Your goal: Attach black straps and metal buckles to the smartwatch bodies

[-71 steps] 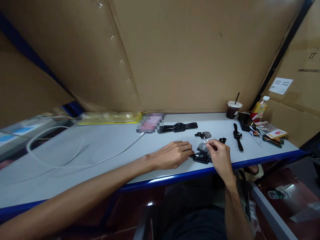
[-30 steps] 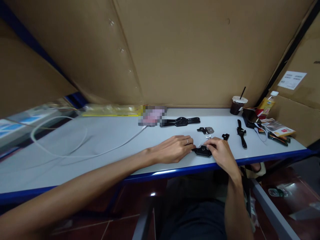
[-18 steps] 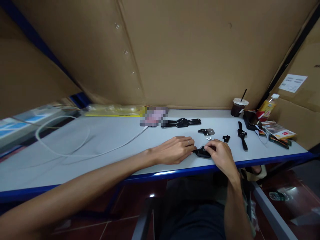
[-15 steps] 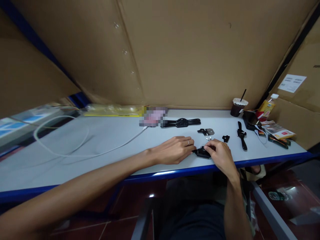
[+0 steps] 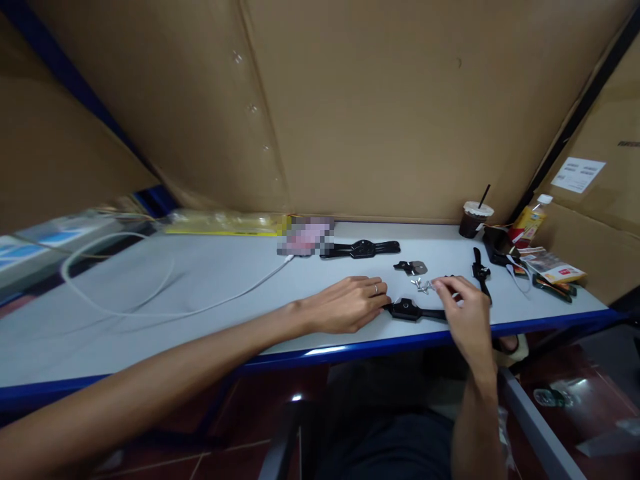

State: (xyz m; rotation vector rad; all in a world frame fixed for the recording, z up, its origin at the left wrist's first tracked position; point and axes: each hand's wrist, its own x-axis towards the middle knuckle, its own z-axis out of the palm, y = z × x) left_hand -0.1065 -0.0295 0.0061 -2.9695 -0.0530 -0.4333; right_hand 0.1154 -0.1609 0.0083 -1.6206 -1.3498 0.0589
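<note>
A black spokeshave body [image 5: 406, 308] lies near the table's front edge, its long handles stretching left and right. My left hand [image 5: 353, 303] rests on the table with its fingers closed around the left handle end. My right hand [image 5: 465, 307] hovers over the right handle, thumb and forefinger pinched at the edge of several small silver screws [image 5: 423, 287]. One screw appears to be at those fingertips. Behind the screws lie a black cap plate and a grey metal blade [image 5: 418, 267]. Another black spokeshave [image 5: 482, 273] is to the right, partly behind my right hand.
More black spokeshave bodies [image 5: 364, 249] lie together at the back, beside a blurred-out phone [image 5: 305, 237] with a white cable [image 5: 240, 293]. A drink cup [image 5: 475, 220], a bottle [image 5: 531, 220] and packets [image 5: 555, 265] stand at the right. Cardboard walls [image 5: 375, 113] enclose the table.
My right hand has left the middle of the spokeshave and moved right, to the small screws. The spokeshave's body and right handle now show more. My left hand stays in place.
</note>
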